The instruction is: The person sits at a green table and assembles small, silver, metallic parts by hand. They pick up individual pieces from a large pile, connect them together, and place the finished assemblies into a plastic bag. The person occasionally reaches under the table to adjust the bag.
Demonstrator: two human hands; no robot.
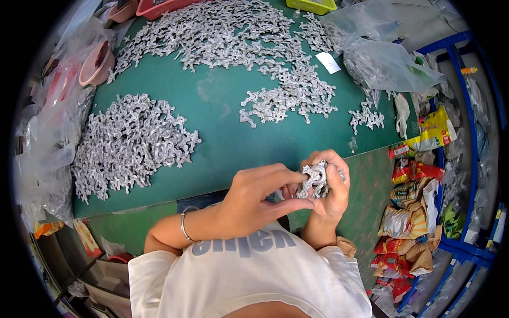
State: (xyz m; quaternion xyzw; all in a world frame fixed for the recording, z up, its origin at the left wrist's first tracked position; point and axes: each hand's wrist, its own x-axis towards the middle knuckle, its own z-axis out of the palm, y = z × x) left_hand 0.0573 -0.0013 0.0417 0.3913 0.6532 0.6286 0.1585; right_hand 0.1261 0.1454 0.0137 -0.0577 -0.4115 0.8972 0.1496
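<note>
In front of my chest, at the table's near edge, my hands meet around a small bunch of silvery-grey metal castings (315, 179) with curved, hooked shapes. My right hand (334, 193) is closed round the bunch, its thumb lying along the side. From the left, my left hand (260, 193) reaches in, fingers and thumb closed on a casting at the bunch's near side. Its fingertips are partly hidden. A large heap of like castings (132, 143) lies on the green table (222, 153) at left, and a wider spread of them (222, 32) covers the far side.
A small cluster of castings (367, 116) and a white glove (402, 115) lie at the right edge. Clear plastic bags (382, 63) stand far right, near a white paper slip (328, 62). Pink basins (97, 63) line the left. Blue shelving (461, 106) and colourful packets (408, 217) are at right.
</note>
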